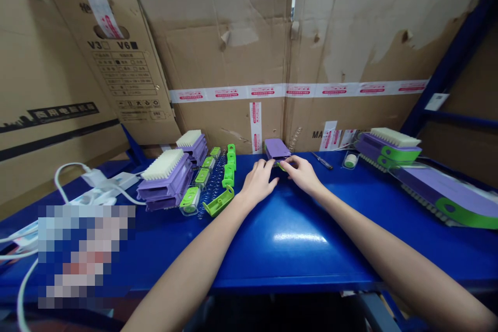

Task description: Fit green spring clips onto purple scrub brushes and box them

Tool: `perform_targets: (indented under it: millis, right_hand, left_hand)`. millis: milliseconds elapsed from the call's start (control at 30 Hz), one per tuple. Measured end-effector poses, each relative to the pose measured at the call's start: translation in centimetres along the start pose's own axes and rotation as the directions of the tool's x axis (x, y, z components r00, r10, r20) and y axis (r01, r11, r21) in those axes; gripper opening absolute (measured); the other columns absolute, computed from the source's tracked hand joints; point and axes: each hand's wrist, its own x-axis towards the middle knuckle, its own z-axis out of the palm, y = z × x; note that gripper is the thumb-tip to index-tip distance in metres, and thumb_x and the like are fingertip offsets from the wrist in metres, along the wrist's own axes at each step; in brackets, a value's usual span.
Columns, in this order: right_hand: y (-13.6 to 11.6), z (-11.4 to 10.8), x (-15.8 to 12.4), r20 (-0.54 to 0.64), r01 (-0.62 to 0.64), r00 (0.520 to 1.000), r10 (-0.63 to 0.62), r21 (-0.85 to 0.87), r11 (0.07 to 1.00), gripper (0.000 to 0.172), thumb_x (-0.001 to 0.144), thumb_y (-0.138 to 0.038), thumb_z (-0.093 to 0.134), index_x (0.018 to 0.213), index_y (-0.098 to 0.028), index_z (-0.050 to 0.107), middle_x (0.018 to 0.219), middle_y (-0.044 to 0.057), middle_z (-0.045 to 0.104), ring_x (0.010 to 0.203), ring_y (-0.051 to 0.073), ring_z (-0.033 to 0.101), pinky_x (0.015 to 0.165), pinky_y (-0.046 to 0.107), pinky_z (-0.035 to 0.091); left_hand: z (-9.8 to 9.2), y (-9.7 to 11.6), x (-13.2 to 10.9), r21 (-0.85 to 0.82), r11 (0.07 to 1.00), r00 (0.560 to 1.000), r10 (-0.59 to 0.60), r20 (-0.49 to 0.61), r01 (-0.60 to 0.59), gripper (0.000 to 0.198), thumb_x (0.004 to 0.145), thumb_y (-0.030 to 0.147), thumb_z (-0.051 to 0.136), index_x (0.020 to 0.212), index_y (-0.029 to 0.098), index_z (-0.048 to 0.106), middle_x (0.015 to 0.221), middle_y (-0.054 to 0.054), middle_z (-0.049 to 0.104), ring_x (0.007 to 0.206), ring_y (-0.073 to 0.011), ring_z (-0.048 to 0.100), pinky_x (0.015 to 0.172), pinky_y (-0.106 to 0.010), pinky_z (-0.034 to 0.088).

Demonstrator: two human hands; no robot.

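Near the back of the blue table lies a purple plastic part (277, 148). My left hand (259, 181) rests just in front of it, fingers bent and thumb apart, with its fingertips at the part's near edge; no held object shows. My right hand (302, 174) pinches a small green piece (280, 166) beside the near edge of the purple part. A thin coil spring (296, 137) stands behind it against the cardboard. Left of my hands is a loose green clip (219, 202), beside a row of green clips (230, 166) and several springs (213, 187).
Purple brush parts with white bristles (166, 179) and clear-cased green pieces (190, 200) stand left. A screwdriver (322, 161), a small clear container (350, 161) and green-purple brushes (447, 192) lie right. A white power strip (97, 192) with cables sits far left; cardboard (229, 52) walls the back.
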Motion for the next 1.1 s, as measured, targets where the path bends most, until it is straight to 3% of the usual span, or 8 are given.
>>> perform_targets:
  millis: [200, 333, 467, 567, 633, 733, 933, 1100]
  right_hand:
    - [0.0, -0.8, 0.5, -0.164, -0.002, 0.986, 0.011, 0.05, 0.999, 0.035, 0.068, -0.049, 0.066, 0.081, -0.018, 0.058, 0.082, 0.006, 0.067, 0.072, 0.018, 0.062, 0.064, 0.031, 0.052]
    - [-1.0, -2.1, 0.6, -0.226, 0.019, 0.974, -0.017, 0.009, 1.0, 0.036, 0.073, -0.051, 0.06, 0.09, -0.019, 0.057, 0.08, 0.004, 0.067, 0.067, 0.017, 0.061, 0.063, 0.03, 0.049]
    - [-2.1, -3.2, 0.6, -0.123, 0.037, 0.99, -0.07, -0.251, 0.967, 0.028, 0.08, -0.045, 0.051, 0.077, -0.019, 0.061, 0.076, 0.004, 0.067, 0.069, 0.018, 0.06, 0.065, 0.029, 0.044]
    - [-2.5, -3.9, 0.5, 0.077, 0.042, 0.997, -0.004, -0.496, 0.867, 0.025, 0.078, -0.039, 0.051, 0.067, -0.018, 0.06, 0.073, 0.006, 0.067, 0.07, 0.019, 0.06, 0.062, 0.028, 0.041]
    - [-2.7, -4.3, 0.4, 0.276, 0.054, 0.951, 0.136, -0.586, 0.808, 0.023, 0.075, -0.038, 0.053, 0.065, -0.018, 0.06, 0.067, 0.006, 0.066, 0.063, 0.018, 0.06, 0.056, 0.026, 0.039]
    - [-3.0, -5.0, 0.1, 0.471, 0.063, 0.811, 0.348, -0.661, 0.748, 0.024, 0.073, -0.037, 0.053, 0.062, -0.017, 0.059, 0.057, 0.005, 0.062, 0.051, 0.016, 0.057, 0.049, 0.025, 0.039]
    - [-3.5, -5.9, -0.1, 0.503, -0.026, 0.664, 0.553, -0.724, 0.689, 0.027, 0.071, -0.04, 0.055, 0.063, -0.014, 0.059, 0.06, 0.007, 0.062, 0.045, 0.014, 0.055, 0.046, 0.027, 0.047]
    - [-3.2, -5.5, -0.1, 0.52, -0.024, 0.635, 0.57, -0.725, 0.688, 0.028, 0.071, -0.04, 0.056, 0.06, -0.014, 0.058, 0.061, 0.007, 0.062, 0.045, 0.014, 0.056, 0.047, 0.028, 0.049]
  left_hand:
    - [0.3, -0.8, 0.0, 0.141, 0.99, 0.999, -0.003, 0.04, -0.003, 0.052, 0.083, 0.031, 0.057, 0.131, 0.018, 0.043, 0.123, -0.014, 0.046, 0.113, -0.0288, 0.047, 0.093, -0.041, 0.043]
    - [0.4, -0.9, 0.1, 0.145, 0.989, 0.999, 0.003, 0.036, -0.008, 0.052, 0.084, 0.033, 0.055, 0.132, 0.018, 0.042, 0.125, -0.014, 0.045, 0.114, -0.0292, 0.046, 0.092, -0.041, 0.043]
    - [0.4, -0.8, 0.1, 0.154, 0.988, 1.0, 0.002, 0.013, -0.004, 0.051, 0.084, 0.032, 0.054, 0.131, 0.018, 0.042, 0.127, -0.015, 0.045, 0.114, -0.0296, 0.045, 0.092, -0.042, 0.042]
    - [0.3, -0.8, 0.1, 0.155, 0.988, 1.0, -0.006, 0.016, 0.003, 0.05, 0.084, 0.031, 0.054, 0.131, 0.018, 0.042, 0.127, -0.015, 0.044, 0.115, -0.0296, 0.045, 0.093, -0.043, 0.041]
    - [0.3, -0.8, 0.1, 0.155, 0.988, 1.0, -0.012, 0.021, 0.009, 0.049, 0.085, 0.031, 0.054, 0.131, 0.018, 0.043, 0.127, -0.014, 0.044, 0.115, -0.0293, 0.045, 0.094, -0.042, 0.041]
    - [0.3, -0.8, 0.2, 0.16, 0.987, 1.0, -0.016, 0.02, 0.012, 0.049, 0.085, 0.032, 0.055, 0.13, 0.017, 0.043, 0.127, -0.014, 0.044, 0.116, -0.029, 0.045, 0.094, -0.041, 0.041]
    - [0.5, -0.9, 0.2, 0.185, 0.983, 1.0, -0.003, 0.014, 0.0, 0.048, 0.085, 0.033, 0.054, 0.129, 0.018, 0.045, 0.126, -0.013, 0.046, 0.114, -0.0287, 0.046, 0.092, -0.041, 0.042]
    - [0.8, -0.8, 0.3, 0.202, 0.979, 1.0, 0.013, -0.003, -0.012, 0.048, 0.085, 0.032, 0.055, 0.129, 0.017, 0.045, 0.126, -0.014, 0.047, 0.113, -0.0285, 0.047, 0.093, -0.041, 0.042]
